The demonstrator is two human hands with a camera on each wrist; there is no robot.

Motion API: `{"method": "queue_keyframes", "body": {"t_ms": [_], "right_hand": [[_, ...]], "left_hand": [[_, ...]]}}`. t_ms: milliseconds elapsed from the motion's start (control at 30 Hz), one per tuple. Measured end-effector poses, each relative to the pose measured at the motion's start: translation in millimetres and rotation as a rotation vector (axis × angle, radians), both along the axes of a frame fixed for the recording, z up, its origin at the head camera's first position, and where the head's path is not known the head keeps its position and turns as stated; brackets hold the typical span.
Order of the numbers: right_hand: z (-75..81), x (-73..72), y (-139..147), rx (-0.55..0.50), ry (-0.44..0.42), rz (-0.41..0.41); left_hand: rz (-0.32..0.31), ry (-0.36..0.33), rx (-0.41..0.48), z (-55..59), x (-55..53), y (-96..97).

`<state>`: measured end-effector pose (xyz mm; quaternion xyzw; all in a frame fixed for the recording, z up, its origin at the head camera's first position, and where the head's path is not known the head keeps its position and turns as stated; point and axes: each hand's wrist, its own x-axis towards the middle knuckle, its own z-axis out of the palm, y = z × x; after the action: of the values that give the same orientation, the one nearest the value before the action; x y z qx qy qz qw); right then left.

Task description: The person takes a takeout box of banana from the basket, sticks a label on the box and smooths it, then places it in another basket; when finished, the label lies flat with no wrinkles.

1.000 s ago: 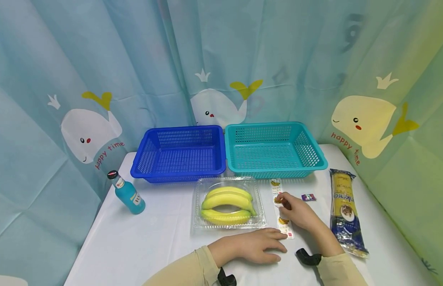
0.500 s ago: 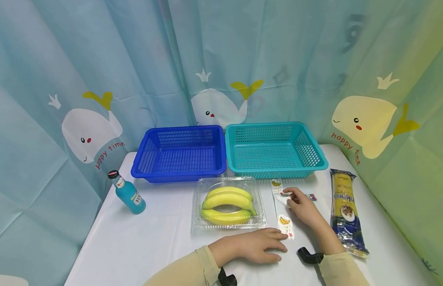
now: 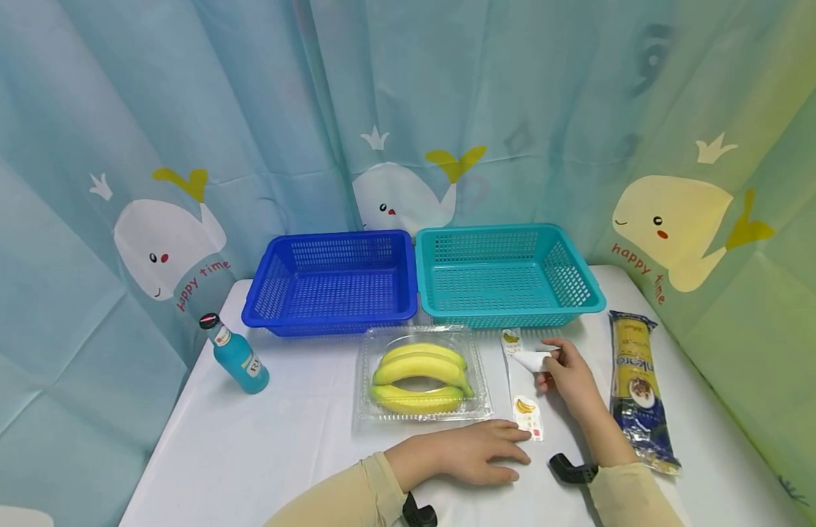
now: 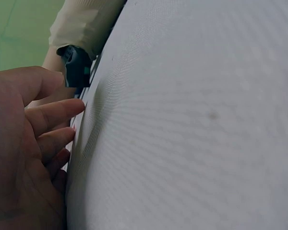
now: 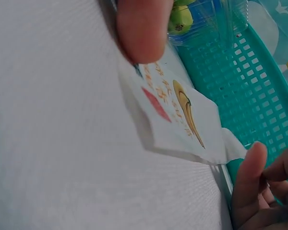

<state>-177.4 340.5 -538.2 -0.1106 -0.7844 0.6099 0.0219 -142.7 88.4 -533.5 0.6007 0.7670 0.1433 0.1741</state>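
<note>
A narrow strip of banana-print stickers (image 3: 528, 417) lies on the white table, right of the clear box. One sticker (image 3: 531, 361) is lifted partway off the strip, its white underside curled. My right hand (image 3: 569, 377) pinches the sticker's free edge between thumb and finger. In the right wrist view the lifted sticker (image 5: 235, 146) runs up to the thumb. My left hand (image 3: 476, 450) lies spread on the table, a fingertip resting on the strip's near end. The left wrist view shows its fingers (image 4: 55, 115) slightly bent around nothing.
A clear plastic box (image 3: 480, 399) of bananas (image 3: 417, 366) stands left of the strip. Behind are a blue basket (image 3: 328, 324) and a teal basket (image 3: 513, 315). A blue bottle (image 3: 239, 362) stands at left; a yellow-and-blue pasta packet (image 3: 634, 380) lies at right.
My right hand has moved right, drawing the sticker up off the strip. It now hides the small purple packet seen earlier. My left hand has stayed in place.
</note>
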Motion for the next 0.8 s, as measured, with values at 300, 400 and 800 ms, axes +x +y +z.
{"method": "queue_keyframes", "body": {"t_ms": [300, 400, 800], "right_hand": [[-2.6, -2.1, 4, -0.099, 0.006, -0.044], [-3.0, -2.3, 3, -0.086, 0.016, -0.031], [0.1, -0.4, 1, -0.103, 0.009, -0.037]], "left_hand": [[-0.004, 0.05, 0.041, -1.6, 0.7, -0.4], [0.005, 0.03, 0.05, -0.6, 1.0, -1.2], [-0.11, -0.105, 0.035, 33.4, 13.8, -10.2]]}}
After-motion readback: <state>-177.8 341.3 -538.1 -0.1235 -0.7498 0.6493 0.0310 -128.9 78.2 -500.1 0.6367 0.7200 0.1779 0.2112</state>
